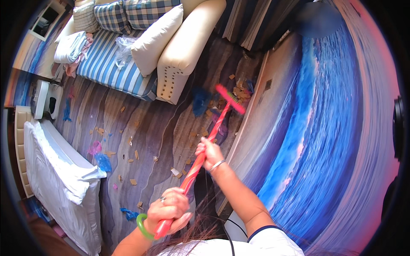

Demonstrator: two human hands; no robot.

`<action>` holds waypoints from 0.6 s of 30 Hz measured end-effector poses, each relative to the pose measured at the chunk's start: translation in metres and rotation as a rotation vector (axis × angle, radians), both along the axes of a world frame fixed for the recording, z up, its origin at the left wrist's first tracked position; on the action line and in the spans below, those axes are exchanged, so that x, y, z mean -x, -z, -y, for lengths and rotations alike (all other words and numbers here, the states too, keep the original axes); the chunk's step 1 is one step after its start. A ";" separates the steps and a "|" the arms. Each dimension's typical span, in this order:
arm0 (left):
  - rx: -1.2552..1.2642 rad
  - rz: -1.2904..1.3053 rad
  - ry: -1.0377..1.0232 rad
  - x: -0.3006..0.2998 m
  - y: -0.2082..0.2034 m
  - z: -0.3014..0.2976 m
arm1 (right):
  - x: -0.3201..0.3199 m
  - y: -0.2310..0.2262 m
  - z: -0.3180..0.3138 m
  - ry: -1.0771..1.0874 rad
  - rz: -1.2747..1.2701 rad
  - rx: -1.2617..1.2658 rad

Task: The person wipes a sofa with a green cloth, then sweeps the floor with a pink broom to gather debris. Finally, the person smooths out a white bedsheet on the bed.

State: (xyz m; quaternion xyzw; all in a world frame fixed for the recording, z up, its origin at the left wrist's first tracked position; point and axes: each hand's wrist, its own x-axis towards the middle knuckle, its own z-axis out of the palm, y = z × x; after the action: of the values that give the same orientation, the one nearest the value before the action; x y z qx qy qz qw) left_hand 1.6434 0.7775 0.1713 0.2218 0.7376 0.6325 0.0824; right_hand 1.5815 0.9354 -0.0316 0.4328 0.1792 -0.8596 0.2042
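A broom with a red striped handle slants away from me toward the far right. Its pink head, slightly blurred, is at a heap of torn cardboard pieces beside the wall. Near the handle's lower end, my left hand is closed around it, a green bangle on the wrist. Farther up, my right hand grips the same handle, with a silver bracelet on that wrist. A crumpled blue plastic bag lies just left of the broom head, and a purple one is partly behind the handle.
Cardboard scraps and blue plastic are scattered over the wavy-patterned floor. A striped sofa with cushions stands at the back. On the left is a bed with white bedding. An ocean-picture wall runs along the right.
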 end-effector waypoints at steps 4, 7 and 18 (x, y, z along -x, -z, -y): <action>-0.134 -0.048 0.003 0.025 0.073 -0.040 | 0.064 0.066 -0.066 -0.145 -0.090 -0.210; -0.182 -0.035 0.041 0.040 0.136 -0.082 | 0.089 0.128 -0.122 -0.082 -0.049 -0.008; 0.020 0.129 0.025 -0.066 -0.050 0.062 | -0.072 -0.042 0.066 -0.167 0.372 0.402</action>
State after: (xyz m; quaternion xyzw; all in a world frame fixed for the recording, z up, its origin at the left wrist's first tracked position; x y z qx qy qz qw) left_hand 1.7089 0.7155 0.2215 0.1886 0.7342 0.6370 0.1399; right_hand 1.6535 0.8689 0.0099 0.5176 -0.0005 -0.7638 0.3856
